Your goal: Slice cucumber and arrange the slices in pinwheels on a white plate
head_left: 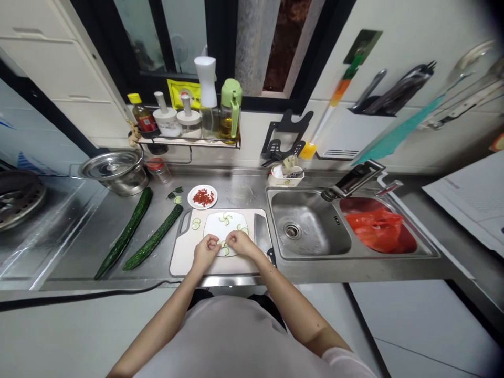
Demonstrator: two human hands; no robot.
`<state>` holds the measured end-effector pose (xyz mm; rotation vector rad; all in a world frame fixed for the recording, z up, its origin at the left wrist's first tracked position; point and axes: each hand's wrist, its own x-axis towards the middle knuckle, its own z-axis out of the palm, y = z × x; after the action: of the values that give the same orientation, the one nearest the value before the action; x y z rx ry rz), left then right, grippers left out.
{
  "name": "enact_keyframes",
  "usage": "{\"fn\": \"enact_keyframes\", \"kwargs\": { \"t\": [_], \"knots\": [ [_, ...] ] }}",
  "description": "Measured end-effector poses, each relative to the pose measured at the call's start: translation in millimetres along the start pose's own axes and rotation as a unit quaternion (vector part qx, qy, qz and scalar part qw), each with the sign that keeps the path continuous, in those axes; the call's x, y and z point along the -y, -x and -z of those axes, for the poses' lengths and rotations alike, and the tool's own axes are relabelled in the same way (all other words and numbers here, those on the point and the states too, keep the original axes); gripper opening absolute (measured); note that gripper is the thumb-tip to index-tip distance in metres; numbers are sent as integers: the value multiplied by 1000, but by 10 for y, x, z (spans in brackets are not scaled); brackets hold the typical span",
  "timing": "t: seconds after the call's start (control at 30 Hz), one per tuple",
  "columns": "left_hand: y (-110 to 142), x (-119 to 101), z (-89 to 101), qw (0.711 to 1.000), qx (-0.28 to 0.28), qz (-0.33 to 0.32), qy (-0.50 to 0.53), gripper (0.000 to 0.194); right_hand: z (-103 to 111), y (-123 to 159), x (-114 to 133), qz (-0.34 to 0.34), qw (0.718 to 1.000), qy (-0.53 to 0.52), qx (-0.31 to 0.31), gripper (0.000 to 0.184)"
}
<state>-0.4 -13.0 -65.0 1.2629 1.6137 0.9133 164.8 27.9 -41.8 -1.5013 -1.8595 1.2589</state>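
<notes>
A squarish white plate (213, 222) rests on a cutting board (184, 257), with small fans of cucumber slices (226, 218) near its far edge and right side. Over the plate's near edge, my left hand (206, 251) is closed with curled fingers; what they hold, if anything, is too small to make out. My right hand (241, 243) pinches at a cucumber slice (223, 244) just across from it. Two more slices (196, 224) lie on the board's upper left. A knife (260, 231) lies along the board's right side, its handle partly behind my right forearm.
Two whole cucumbers (153, 239) lie left of the board. Behind it stands a small plate of red bits (203, 197). A double sink (311, 223) with a red bag (376, 229) is at right. A steel pot (118, 173) and condiment shelf (189, 140) are at the back.
</notes>
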Motion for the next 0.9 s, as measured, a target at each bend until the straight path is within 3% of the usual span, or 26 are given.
{"fn": "enact_keyframes", "kwargs": {
  "t": [0.1, 0.3, 0.7, 0.9],
  "knots": [
    [38, -46, -4, 991, 9, 9, -130, 15, -34, 23, -18, 34, 994, 107, 9, 13],
    [69, -176, -42, 955, 43, 43, -291, 18, -72, 23, 25, 14, 964, 260, 60, 19],
    [38, -132, -83, 929, 53, 9, -367, 19, -124, 22, 15, 12, 925, 370, 79, 25],
    [38, -133, -95, 925, 48, -2, -377, 21, -133, 47, 16, 12, 922, 383, 65, 21]
  ]
}}
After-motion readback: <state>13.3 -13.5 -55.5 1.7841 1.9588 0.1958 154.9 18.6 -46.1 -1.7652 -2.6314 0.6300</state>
